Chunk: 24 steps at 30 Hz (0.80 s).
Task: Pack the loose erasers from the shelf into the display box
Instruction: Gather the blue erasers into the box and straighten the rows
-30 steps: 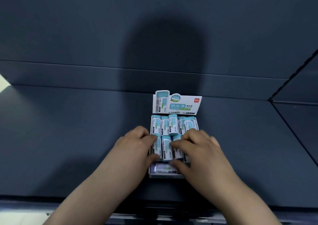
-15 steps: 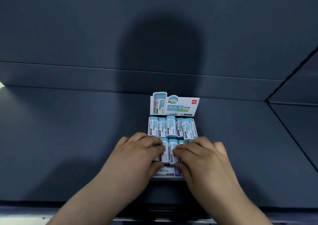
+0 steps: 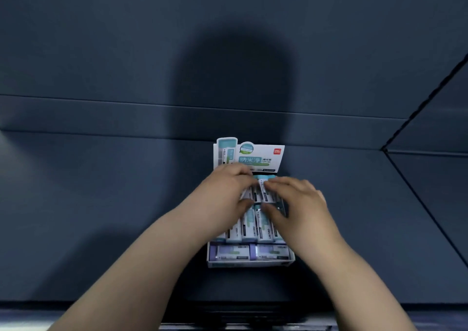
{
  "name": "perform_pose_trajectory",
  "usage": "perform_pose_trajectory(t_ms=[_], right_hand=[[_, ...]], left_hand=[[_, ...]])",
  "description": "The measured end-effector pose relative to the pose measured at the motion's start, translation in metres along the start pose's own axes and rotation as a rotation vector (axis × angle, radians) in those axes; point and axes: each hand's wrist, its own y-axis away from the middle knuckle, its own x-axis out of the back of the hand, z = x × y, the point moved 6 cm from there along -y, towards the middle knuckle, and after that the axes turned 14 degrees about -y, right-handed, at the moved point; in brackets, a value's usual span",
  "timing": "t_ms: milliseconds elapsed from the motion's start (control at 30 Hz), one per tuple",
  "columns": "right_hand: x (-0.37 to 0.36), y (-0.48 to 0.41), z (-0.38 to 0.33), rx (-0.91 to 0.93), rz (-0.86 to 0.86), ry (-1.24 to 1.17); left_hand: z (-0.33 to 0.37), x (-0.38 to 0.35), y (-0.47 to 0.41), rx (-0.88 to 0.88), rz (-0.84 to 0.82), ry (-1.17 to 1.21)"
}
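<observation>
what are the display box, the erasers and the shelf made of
Display box: thin white printed cardboard, judging by its folded front wall and upright cut-out header flap. Erasers: printed paper or card sleeves with teal ends showing, probably rubber or vinyl. Shelf: smooth dark blue-grey with a soft sheen, likely painted metal or laminate; the look leaves it open.

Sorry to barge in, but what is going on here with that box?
A person is packing erasers into a display box on a dark shelf. The left hand and right hand both pinch the back erasers, fingers at the far ends and thumbs at the near ends, just under the header card. In front of them a row of teal erasers sits packed, and two purple erasers lie crosswise at the front. The box looks nearly full.
</observation>
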Motion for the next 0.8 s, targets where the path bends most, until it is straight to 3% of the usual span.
perform_pose_trajectory(t_ms=[133, 200, 333, 500, 667, 800], right_hand=[[0.011, 0.01, -0.007, 0.096, 0.194, -0.158], [0.015, 0.022, -0.014, 0.136, 0.211, -0.255], [0.003, 0.047, -0.025, 0.267, 0.046, -0.302], [0.008, 0.023, -0.011, 0.196, 0.038, -0.167], [-0.002, 0.005, -0.023, 0.186, -0.265, 0.034], [-0.017, 0.013, -0.034, 0.238, -0.288, 0.107]], left_hand=[[-0.015, 0.016, 0.022, 0.118, 0.165, 0.144], [-0.024, 0.022, 0.038, 0.173, 0.234, 0.163], [-0.025, 0.022, 0.062, 0.138, 0.24, 0.123], [-0.014, 0.012, 0.069, -0.005, 0.201, 0.115], [-0.02, 0.007, 0.071, 0.029, 0.202, 0.121], [-0.014, 0.002, 0.071, 0.014, 0.167, 0.015]])
